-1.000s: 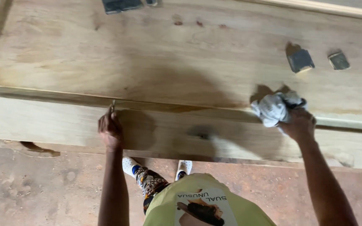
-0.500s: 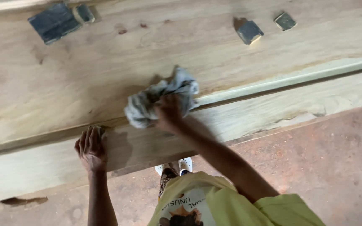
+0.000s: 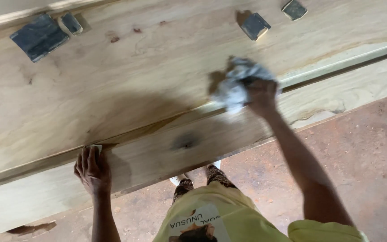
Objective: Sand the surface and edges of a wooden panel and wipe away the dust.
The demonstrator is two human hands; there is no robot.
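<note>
My right hand [image 3: 261, 95] grips a crumpled grey-white rag [image 3: 234, 85] and presses it on the ledge where the large plywood panel [image 3: 126, 85] meets the lower plank [image 3: 229, 134]. Further left, my left hand [image 3: 91, 170] rests on the plank's face, fingers bent up over that same ledge, with a small pale object [image 3: 96, 148] at the fingertips; I cannot tell whether it is gripped.
A dark flat sanding sheet [image 3: 37, 36] and a small block [image 3: 71, 23] lie at the panel's far left. Two small dark-topped blocks [image 3: 255, 25] [image 3: 294, 9] lie at the far right. Reddish concrete floor [image 3: 363, 148] runs below the plank, my feet close to it.
My right hand has swept the rag along the ledge, left half a second ago and now back to the right. The left hand stays on the plank while the view tilts.
</note>
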